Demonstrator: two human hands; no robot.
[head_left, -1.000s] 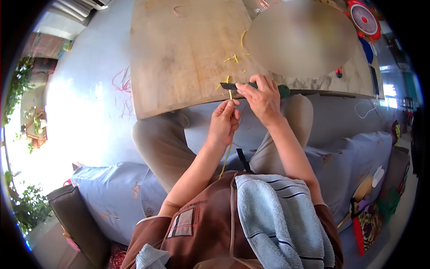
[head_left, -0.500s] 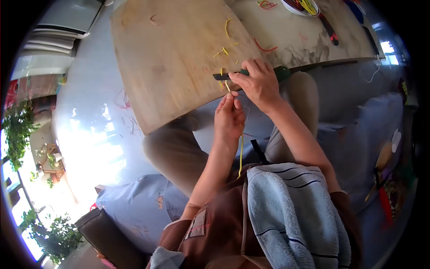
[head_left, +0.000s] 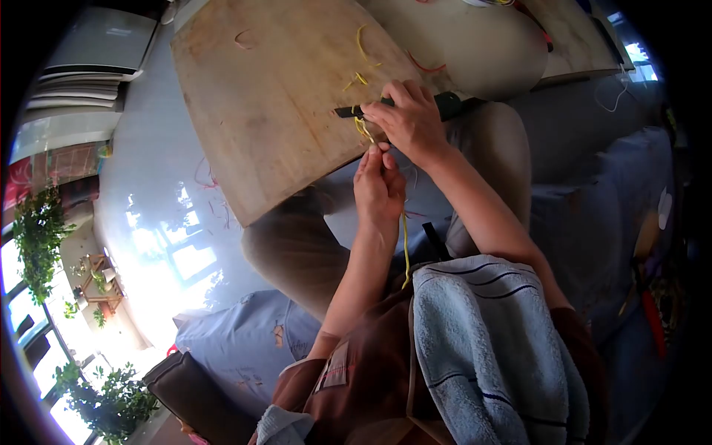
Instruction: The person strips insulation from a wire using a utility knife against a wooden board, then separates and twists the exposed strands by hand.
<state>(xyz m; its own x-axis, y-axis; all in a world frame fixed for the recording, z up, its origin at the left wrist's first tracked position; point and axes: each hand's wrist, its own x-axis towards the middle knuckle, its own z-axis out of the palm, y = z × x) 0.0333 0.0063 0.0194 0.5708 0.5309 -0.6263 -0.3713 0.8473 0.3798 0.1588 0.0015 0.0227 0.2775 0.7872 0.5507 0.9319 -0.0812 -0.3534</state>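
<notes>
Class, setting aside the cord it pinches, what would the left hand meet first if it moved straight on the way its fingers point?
Beyond the yellow cord, the left hand would probably meet the right hand, by the dark blade; depth is unclear here.

The right hand [head_left: 409, 122] is covering the middle of the dark-bladed tool [head_left: 346, 112], over the wooden board's [head_left: 259, 96] near edge. The left hand [head_left: 380, 189] is hiding part of the yellow cord [head_left: 406, 241] in its grip. Close to the board's right edge, yellow scraps [head_left: 361, 78] are looking too small to tell apart. Beyond that edge, a smooth blur is masking part of the table [head_left: 578, 48]. The picture's top is cutting off the bowl [head_left: 486, 2] and the board's far end.
</notes>
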